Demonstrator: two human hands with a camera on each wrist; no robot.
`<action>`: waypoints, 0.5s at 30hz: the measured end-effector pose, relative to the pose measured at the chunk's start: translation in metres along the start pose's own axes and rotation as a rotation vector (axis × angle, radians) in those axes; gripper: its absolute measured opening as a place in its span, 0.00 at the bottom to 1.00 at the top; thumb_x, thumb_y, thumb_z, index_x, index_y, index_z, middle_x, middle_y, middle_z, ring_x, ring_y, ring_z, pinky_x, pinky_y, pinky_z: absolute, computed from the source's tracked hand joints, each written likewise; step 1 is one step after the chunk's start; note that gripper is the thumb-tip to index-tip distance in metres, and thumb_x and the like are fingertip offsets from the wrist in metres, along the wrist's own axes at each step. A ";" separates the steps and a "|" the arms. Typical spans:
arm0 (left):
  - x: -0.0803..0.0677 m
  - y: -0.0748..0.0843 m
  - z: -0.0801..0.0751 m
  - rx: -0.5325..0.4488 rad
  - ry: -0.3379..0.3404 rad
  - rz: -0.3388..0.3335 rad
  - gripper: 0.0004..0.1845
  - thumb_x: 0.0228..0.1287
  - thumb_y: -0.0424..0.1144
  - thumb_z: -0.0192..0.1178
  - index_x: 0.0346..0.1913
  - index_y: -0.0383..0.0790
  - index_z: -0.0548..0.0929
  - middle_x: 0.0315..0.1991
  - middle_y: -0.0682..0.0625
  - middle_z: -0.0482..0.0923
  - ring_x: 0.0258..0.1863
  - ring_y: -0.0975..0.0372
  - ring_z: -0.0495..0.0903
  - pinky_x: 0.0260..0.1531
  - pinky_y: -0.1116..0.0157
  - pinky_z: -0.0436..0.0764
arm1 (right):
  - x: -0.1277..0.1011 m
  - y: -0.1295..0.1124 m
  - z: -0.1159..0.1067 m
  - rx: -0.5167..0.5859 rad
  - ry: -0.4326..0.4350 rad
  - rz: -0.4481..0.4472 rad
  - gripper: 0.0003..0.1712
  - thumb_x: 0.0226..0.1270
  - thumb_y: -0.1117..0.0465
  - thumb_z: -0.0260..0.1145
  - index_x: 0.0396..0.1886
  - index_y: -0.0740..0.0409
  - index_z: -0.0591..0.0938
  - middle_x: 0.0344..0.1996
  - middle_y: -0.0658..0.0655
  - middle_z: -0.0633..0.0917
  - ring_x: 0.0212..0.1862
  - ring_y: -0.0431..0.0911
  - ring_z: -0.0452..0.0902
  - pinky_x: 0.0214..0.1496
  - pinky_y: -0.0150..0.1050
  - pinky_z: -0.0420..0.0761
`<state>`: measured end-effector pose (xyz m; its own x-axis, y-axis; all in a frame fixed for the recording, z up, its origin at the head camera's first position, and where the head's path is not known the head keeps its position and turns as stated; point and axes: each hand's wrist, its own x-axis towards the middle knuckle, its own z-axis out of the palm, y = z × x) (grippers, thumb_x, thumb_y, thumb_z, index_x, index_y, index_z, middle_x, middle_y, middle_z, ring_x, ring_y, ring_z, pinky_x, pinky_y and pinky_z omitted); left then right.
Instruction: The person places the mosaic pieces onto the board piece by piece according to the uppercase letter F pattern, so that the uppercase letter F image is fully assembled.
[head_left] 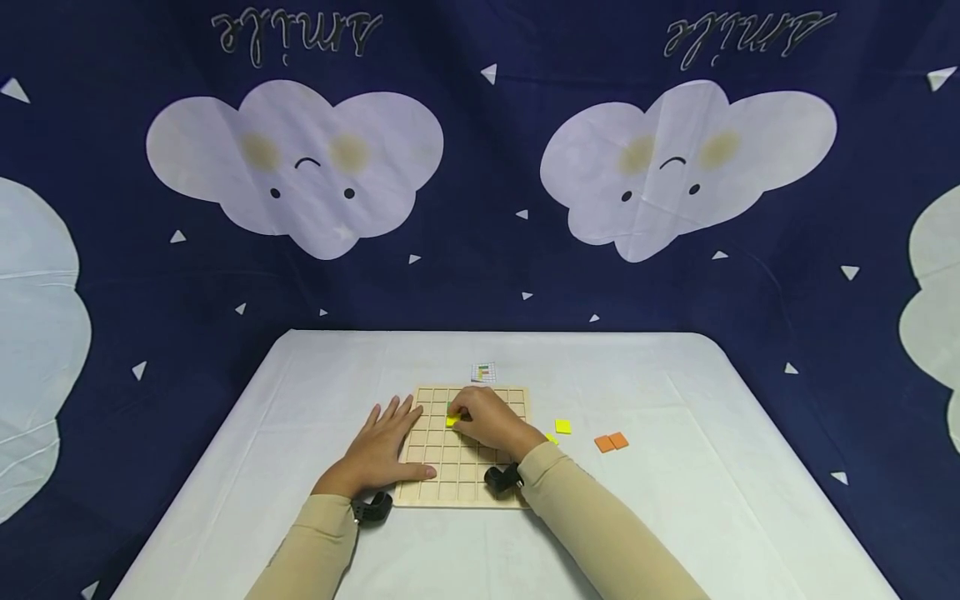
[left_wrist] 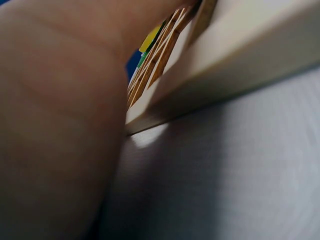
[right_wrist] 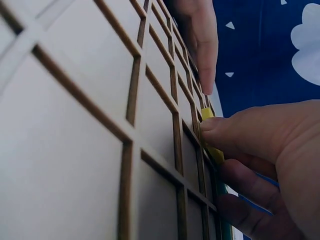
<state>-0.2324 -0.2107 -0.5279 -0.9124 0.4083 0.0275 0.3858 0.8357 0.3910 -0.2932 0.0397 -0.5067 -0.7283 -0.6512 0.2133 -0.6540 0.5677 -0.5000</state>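
A wooden grid board [head_left: 442, 492] lies on the white table, marked off in squares by raised lines. Spread over the board's left edge, my left hand [head_left: 378, 450] rests with straight fingers and the thumb on the grid. My right hand [head_left: 491, 419] pinches a yellow square tile [right_wrist: 212, 145] at the grid's upper middle; thumb and fingertips meet it in the right wrist view. A green piece [left_wrist: 143, 60] shows beside the yellow in the left wrist view, mostly hidden in the head view. The right hand covers several squares.
A small printed pattern card [head_left: 483, 372] lies just beyond the board. Right of the board are a yellow tile [head_left: 562, 427], another yellow tile [head_left: 552, 438] partly behind the right sleeve, and two orange tiles [head_left: 604, 444] touching each other. A dark blue cloth hangs behind the table.
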 end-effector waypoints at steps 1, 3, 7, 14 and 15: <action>0.000 0.000 0.000 0.003 0.001 0.000 0.66 0.51 0.80 0.65 0.83 0.38 0.60 0.84 0.40 0.48 0.83 0.45 0.42 0.78 0.43 0.37 | 0.000 0.000 0.000 -0.001 0.003 -0.001 0.10 0.67 0.67 0.78 0.47 0.58 0.91 0.43 0.49 0.87 0.44 0.39 0.81 0.50 0.32 0.82; 0.000 -0.001 0.001 0.006 0.003 0.001 0.66 0.51 0.80 0.65 0.83 0.38 0.60 0.84 0.40 0.48 0.83 0.45 0.41 0.78 0.43 0.37 | -0.001 0.000 0.001 0.002 0.006 -0.003 0.11 0.66 0.67 0.78 0.47 0.58 0.90 0.43 0.49 0.87 0.44 0.39 0.81 0.50 0.32 0.82; 0.000 -0.001 0.001 0.009 0.007 0.006 0.66 0.51 0.80 0.65 0.83 0.38 0.60 0.84 0.40 0.48 0.83 0.45 0.42 0.78 0.42 0.37 | -0.002 0.000 0.000 0.020 0.005 0.003 0.11 0.66 0.67 0.78 0.47 0.58 0.90 0.43 0.49 0.87 0.45 0.40 0.81 0.51 0.33 0.82; 0.000 0.000 0.000 -0.001 0.010 0.009 0.66 0.51 0.80 0.65 0.83 0.38 0.60 0.84 0.40 0.48 0.83 0.45 0.42 0.78 0.43 0.37 | -0.005 0.001 0.000 0.027 0.002 0.008 0.12 0.67 0.68 0.77 0.49 0.58 0.90 0.43 0.49 0.87 0.44 0.39 0.80 0.50 0.33 0.82; 0.000 0.000 0.000 0.000 0.011 0.009 0.66 0.51 0.80 0.65 0.83 0.38 0.61 0.84 0.40 0.48 0.83 0.45 0.42 0.78 0.43 0.37 | -0.005 0.000 0.000 0.028 0.001 0.006 0.12 0.67 0.68 0.77 0.49 0.58 0.90 0.43 0.49 0.87 0.44 0.39 0.80 0.50 0.33 0.82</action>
<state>-0.2326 -0.2106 -0.5283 -0.9102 0.4121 0.0413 0.3943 0.8317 0.3909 -0.2900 0.0432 -0.5078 -0.7324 -0.6473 0.2111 -0.6437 0.5574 -0.5244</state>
